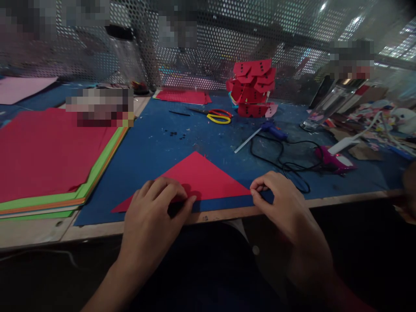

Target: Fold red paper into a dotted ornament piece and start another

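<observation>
your right grip [286, 212] pinches the right corner of the red paper triangle [201, 177], which lies on the bench [146, 143] between your grips; whether your left grip [154, 206] pinches or merely presses, i can't tell. hold both ends flat, pressing evenly. no writing is legible around them.

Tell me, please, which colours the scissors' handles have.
The scissors have one red handle and one yellow handle, seen best in the head view.

Red triangle [204, 177] partly hidden; paper stack [48, 151] cropped
</observation>
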A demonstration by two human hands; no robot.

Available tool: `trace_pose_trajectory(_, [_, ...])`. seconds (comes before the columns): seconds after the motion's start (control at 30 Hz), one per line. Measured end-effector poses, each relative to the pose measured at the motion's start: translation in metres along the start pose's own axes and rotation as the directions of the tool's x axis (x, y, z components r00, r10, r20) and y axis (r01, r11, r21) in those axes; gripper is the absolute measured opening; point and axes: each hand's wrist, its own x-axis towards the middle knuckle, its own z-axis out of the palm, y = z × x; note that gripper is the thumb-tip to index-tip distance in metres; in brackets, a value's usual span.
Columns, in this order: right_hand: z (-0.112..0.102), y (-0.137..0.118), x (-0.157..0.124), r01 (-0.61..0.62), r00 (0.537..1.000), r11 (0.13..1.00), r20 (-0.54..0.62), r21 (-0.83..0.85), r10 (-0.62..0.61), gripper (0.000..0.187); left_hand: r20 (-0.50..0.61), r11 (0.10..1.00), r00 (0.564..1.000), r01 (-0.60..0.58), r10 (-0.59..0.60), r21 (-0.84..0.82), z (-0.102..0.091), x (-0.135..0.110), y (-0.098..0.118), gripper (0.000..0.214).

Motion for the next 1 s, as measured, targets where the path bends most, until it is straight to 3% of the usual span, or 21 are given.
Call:
trace_pose_trajectory(0.2, [-0.001,0.003,-0.003,0.001,0.999,1.000,-0.038,0.029,0.001,0.009,-0.007,1.000,1.000,-0.001,0.001,-0.006,0.000,0.001,0.000,0.016])
trace_pose_trajectory(0.4, [0.003,-0.034,-0.003,0.146,0.951,0.979,-0.291,0.141,-0.100,0.013,-0.013,1.000,1.000,-0.008,0.008,0.002,0.001,0.001,-0.001,0.017])
trace_pose_trajectory(0.47, [0.008,-0.053,0.001,0.252,0.953,0.958,-0.206,0.134,-0.222,0.012,-0.019,1.000,1.000,-0.013,0.013,-0.001,0.001,0.001,-0.001,0.016])
trace_pose_trajectory(0.6, [0.022,-0.077,0.013,0.288,0.958,0.951,-0.035,0.113,-0.286,0.012,-0.021,0.999,0.999,-0.043,0.042,-0.018,0.000,0.000,-0.002,0.010])
trace_pose_trajectory(1.0, [0.043,-0.073,0.020,0.265,0.964,0.955,-0.005,0.137,-0.267,0.013,-0.001,0.999,0.999,-0.049,0.049,0.019,-0.003,0.000,0.001,0.003])
